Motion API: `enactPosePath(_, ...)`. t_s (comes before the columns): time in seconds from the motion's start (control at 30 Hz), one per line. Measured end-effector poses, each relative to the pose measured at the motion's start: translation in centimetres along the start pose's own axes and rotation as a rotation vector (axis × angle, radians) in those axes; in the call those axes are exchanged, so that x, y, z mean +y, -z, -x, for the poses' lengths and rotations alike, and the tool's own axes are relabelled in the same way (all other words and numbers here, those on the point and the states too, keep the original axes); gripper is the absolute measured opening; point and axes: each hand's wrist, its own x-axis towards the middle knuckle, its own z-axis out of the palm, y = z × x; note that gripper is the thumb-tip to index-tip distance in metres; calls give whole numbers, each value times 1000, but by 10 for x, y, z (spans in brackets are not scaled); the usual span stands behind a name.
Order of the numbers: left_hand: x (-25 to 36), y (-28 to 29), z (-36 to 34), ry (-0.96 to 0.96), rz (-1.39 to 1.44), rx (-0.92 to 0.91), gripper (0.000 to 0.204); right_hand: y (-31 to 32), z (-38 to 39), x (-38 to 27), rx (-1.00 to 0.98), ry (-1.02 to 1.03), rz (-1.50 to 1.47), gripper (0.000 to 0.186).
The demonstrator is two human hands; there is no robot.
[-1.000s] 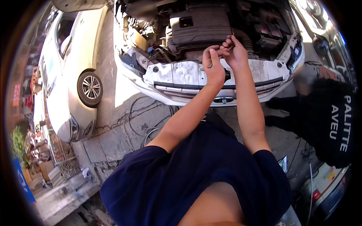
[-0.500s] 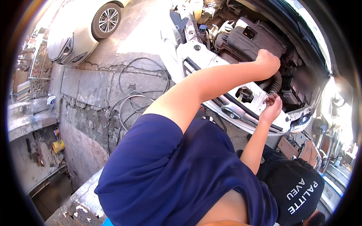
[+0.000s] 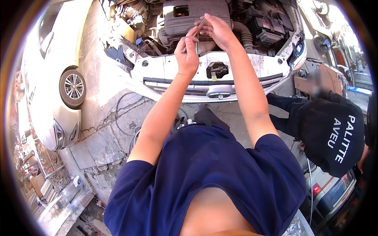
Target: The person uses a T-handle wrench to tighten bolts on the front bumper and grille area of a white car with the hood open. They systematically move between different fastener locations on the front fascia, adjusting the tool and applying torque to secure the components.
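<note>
Both my hands are raised over the front of a white car's open engine bay. In my left hand (image 3: 188,57), closed fingers hold a slim metal T-handle wrench (image 3: 201,24). Its bar slants up to the right, and a thin shaft seems to run down below it. My right hand (image 3: 219,33) is at the upper end of that bar, fingers stretched out and apart; whether they touch the metal is hard to make out. Behind the hands lies the dark engine cover (image 3: 173,24). Nearer to me is the white front panel (image 3: 173,67) with the hood latch (image 3: 216,70) in its middle.
A battery (image 3: 268,26) sits at the bay's right, beside a ribbed air hose (image 3: 246,37). At right a person in black (image 3: 330,131) bends over near a cardboard box (image 3: 332,78). A light-coloured car (image 3: 59,114) stands at left, and a cable (image 3: 118,106) lies on the concrete.
My view has swung right, so the engine bay now sits straight ahead. My hands have come together over it, and the metal tool now shows in my left hand.
</note>
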Motion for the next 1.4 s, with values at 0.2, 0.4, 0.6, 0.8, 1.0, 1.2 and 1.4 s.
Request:
enactPosePath(0.2, -6, 24, -20, 532, 491, 427, 35, -17, 0, 8, 63, 108, -198, 23)
enactPosePath(0.4, -7, 29, -88, 1055, -40, -436, 23, -40, 130, 38, -186, 567, 646, 32)
enactPosePath(0.6, -7, -21, -77, -208, -1297, -983, 18, 29, 119, 27, 590, 392, 13, 25)
enactPosePath(0.8, -4, -17, -34, -644, -902, -565, 19, 67, 55, -15, 330, 129, 273, 39)
enactPosePath(1.0, -1, -53, 16, -56, -176, 108, 16, 17, -29, -1, -201, -270, -379, 37)
enactPosePath(1.2, -2, -19, -60, 832, 625, 431, 19, -9, 62, 49, 108, 468, -402, 29)
enactPosePath(1.4, 19, -57, -89, 355, -1226, -1265, 23, -7, 158, 84, 193, 542, 164, 40)
